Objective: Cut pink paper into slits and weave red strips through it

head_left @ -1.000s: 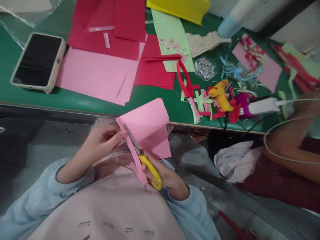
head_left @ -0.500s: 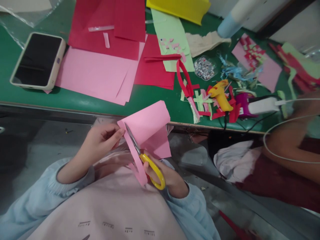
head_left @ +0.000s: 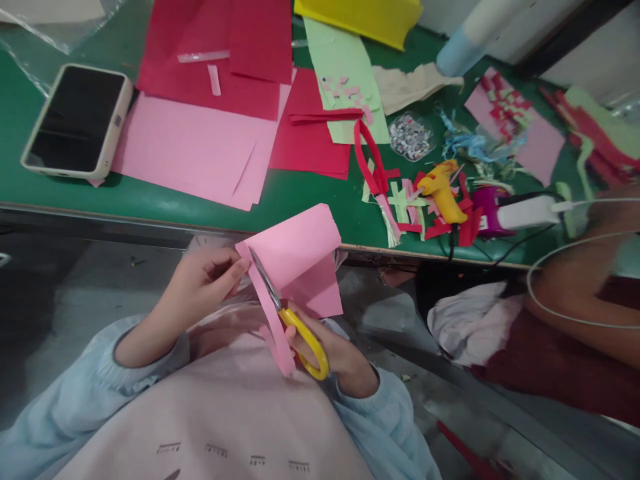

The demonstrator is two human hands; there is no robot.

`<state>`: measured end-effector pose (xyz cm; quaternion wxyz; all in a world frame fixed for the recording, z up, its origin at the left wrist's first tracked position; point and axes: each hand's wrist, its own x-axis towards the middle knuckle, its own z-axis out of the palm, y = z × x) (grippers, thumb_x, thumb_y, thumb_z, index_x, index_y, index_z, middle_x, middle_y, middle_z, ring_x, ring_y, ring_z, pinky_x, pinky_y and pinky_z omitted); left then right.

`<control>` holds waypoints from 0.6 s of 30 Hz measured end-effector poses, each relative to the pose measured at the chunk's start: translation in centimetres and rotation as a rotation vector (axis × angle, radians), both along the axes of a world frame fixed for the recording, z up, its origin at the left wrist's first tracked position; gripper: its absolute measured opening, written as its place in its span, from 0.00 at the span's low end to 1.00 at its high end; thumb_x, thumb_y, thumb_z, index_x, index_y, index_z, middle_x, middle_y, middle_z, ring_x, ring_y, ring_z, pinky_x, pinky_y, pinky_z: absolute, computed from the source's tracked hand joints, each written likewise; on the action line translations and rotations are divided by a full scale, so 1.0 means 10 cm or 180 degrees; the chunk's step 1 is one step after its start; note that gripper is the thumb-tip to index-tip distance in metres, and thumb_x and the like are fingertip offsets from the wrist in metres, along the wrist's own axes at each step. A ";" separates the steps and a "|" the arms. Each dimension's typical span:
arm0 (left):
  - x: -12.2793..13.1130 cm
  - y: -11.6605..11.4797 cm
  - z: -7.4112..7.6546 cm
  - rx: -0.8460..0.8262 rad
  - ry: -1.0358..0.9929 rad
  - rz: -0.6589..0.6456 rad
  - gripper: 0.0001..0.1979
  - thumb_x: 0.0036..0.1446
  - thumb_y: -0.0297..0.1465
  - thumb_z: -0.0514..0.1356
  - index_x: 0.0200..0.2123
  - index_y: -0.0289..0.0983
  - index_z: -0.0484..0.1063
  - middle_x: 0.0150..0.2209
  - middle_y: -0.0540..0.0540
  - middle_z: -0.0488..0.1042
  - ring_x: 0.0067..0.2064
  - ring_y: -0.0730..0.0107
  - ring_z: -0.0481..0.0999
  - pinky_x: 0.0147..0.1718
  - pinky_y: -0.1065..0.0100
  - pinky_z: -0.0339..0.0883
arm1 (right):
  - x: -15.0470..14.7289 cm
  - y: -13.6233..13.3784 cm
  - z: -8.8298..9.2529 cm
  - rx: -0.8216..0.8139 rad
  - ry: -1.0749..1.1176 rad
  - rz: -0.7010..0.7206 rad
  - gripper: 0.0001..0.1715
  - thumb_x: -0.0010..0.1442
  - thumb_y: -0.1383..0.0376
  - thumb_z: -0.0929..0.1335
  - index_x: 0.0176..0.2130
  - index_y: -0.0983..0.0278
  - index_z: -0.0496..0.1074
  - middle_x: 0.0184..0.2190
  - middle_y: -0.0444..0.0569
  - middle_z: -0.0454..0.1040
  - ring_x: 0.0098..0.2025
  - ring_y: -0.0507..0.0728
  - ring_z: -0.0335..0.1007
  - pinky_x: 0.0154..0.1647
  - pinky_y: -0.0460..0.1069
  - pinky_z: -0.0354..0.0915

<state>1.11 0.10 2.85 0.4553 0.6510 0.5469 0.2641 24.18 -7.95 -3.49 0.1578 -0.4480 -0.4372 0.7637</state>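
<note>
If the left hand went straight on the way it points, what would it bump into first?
Probably the scissors: they lie just ahead of the left hand, across the pink paper it pinches. Depth is hard to judge here, so it might slip past them.

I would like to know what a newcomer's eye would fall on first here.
Most likely the yellow-handled scissors in the right hand, their blades against a pink sheet whose edge the left hand pinches, near the edge of the green table. Next might come the smartphone lying at the table's left, then the yellow glue gun to the right, among red, pink and pale green scraps.
</note>
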 end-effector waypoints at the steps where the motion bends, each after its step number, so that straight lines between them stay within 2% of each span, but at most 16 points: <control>1: 0.00 0.00 0.01 0.0019 -0.0001 -0.0001 0.21 0.61 0.37 0.56 0.18 0.37 0.64 0.15 0.55 0.63 0.18 0.78 0.60 0.18 0.74 0.54 | -0.02 0.00 -0.01 -0.0253 0.0168 -0.0068 0.31 0.69 0.45 0.55 0.43 0.63 0.73 0.33 0.44 0.68 0.38 0.49 0.70 0.30 0.42 0.68; 2: 0.01 0.00 0.01 0.0044 -0.0003 0.0001 0.21 0.61 0.37 0.56 0.17 0.37 0.64 0.15 0.55 0.63 0.18 0.79 0.59 0.18 0.75 0.53 | -0.05 -0.01 -0.03 -0.0871 0.0585 -0.0322 0.31 0.66 0.42 0.58 0.42 0.64 0.72 0.31 0.43 0.66 0.35 0.49 0.67 0.27 0.42 0.65; 4: 0.02 0.01 0.03 0.0081 -0.0011 0.0010 0.21 0.61 0.37 0.56 0.17 0.37 0.64 0.15 0.55 0.63 0.18 0.79 0.59 0.18 0.75 0.53 | -0.12 -0.03 -0.05 -0.1322 0.0921 -0.0459 0.33 0.64 0.39 0.59 0.43 0.63 0.70 0.29 0.42 0.63 0.30 0.48 0.62 0.23 0.42 0.60; 9: 0.03 0.02 0.01 0.0094 -0.0012 0.0034 0.20 0.60 0.37 0.56 0.17 0.37 0.64 0.15 0.55 0.63 0.18 0.79 0.60 0.18 0.75 0.54 | -0.18 -0.04 0.02 -0.1589 0.1201 -0.0657 0.29 0.60 0.41 0.67 0.45 0.63 0.69 0.26 0.40 0.61 0.24 0.47 0.55 0.21 0.42 0.56; 13: 0.02 0.01 -0.02 0.0019 -0.0047 0.0042 0.20 0.60 0.38 0.57 0.18 0.37 0.65 0.15 0.55 0.63 0.18 0.78 0.61 0.18 0.75 0.54 | -0.16 0.00 0.10 -0.1924 0.1249 -0.0691 0.32 0.57 0.38 0.68 0.43 0.63 0.70 0.24 0.39 0.60 0.22 0.46 0.53 0.20 0.42 0.57; 15: 0.02 0.01 -0.01 0.0000 -0.0068 0.0040 0.20 0.61 0.38 0.56 0.18 0.37 0.65 0.15 0.55 0.63 0.18 0.78 0.60 0.18 0.75 0.54 | -0.16 0.02 0.11 -0.1866 0.1178 -0.0596 0.34 0.58 0.36 0.66 0.43 0.63 0.69 0.24 0.39 0.60 0.21 0.46 0.54 0.21 0.42 0.59; 18: 0.02 0.00 0.03 -0.0066 -0.0061 0.0046 0.20 0.61 0.38 0.57 0.18 0.37 0.64 0.15 0.55 0.63 0.18 0.78 0.60 0.19 0.75 0.54 | -0.14 0.04 0.12 -0.1139 0.0899 -0.0215 0.38 0.64 0.35 0.56 0.45 0.64 0.70 0.26 0.41 0.62 0.24 0.47 0.58 0.25 0.44 0.65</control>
